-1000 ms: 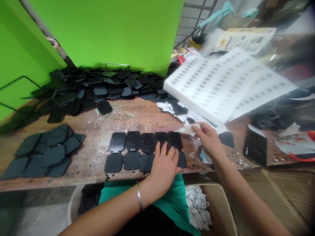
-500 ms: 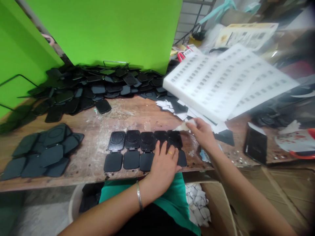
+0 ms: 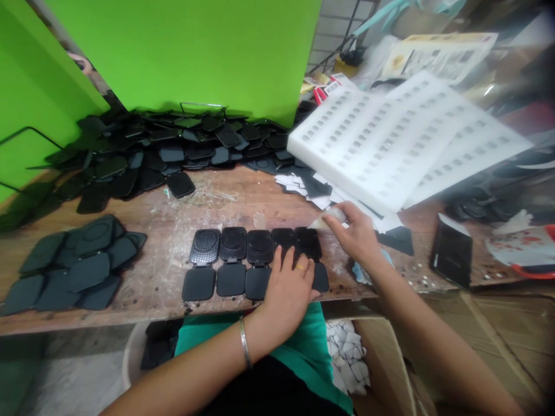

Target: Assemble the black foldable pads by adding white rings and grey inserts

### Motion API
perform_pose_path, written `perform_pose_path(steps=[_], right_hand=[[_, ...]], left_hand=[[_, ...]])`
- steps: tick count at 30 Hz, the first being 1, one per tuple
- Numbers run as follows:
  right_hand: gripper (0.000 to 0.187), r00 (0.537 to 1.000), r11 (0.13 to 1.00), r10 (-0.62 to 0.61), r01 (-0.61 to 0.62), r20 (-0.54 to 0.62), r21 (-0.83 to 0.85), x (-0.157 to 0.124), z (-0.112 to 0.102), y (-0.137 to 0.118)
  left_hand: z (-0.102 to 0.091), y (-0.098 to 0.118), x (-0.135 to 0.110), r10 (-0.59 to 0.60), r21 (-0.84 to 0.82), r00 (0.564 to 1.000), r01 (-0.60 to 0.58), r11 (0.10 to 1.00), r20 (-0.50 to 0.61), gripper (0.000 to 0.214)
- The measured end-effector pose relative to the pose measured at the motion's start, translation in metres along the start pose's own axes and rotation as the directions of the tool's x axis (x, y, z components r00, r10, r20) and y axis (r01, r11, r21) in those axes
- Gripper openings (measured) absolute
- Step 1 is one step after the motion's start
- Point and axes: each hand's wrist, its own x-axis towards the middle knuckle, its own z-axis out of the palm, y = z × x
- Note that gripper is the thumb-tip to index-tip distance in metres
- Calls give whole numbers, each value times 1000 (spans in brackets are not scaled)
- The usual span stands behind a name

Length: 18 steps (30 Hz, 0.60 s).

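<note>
Well to the left of the left hand, a stack [image 3: 91, 271] of flat black pieces lies on the desk [image 3: 243, 199]; beyond that hand is a larger heap [image 3: 173, 144] of them. Just left of the hand, three black cases [image 3: 233, 245] lie opened flat, ribbed halves on the far side, smooth halves nearer. The left hand [image 3: 288, 292] is palm down with fingers loosely spread, over the fourth case [image 3: 281, 240] and part of the fifth case [image 3: 309, 242], gripping nothing that shows. To its right, the right hand [image 3: 353, 231] has thumb and fingers pinched around a small white bottle [image 3: 330, 218], tilted so that it points left at the far edge of the fifth case; whether it touches, I cannot tell.

The step in hand looks like applying something from the bottle to that ribbed half, though no drop can be made out. The move calls, I judge, for exact aim and a light squeeze, with the left hand steadying the row.

No label on the bottle can be read. Beyond the right hand, red-and-white boxes [image 3: 321, 94] carry print too small to read; farther right, a yellow-edged sheet [image 3: 442, 58] has blurred print. Right of the right hand, a black box [image 3: 452, 254] seems to bear faint lettering, also illegible.
</note>
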Motion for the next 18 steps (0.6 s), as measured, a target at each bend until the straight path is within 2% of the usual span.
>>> perform_pose_path(steps=[8,18], right_hand=[[21,999,996,-35,36,16,-86,-6,-14,2],[23,984,987,-79,99,158,-125,-17,-24,-12]], left_hand=[[-2,0,-1,-1,-9,1000,1,1000,10,55],[1,0,-1,-5,-23,1000,5,1000,-7,56]])
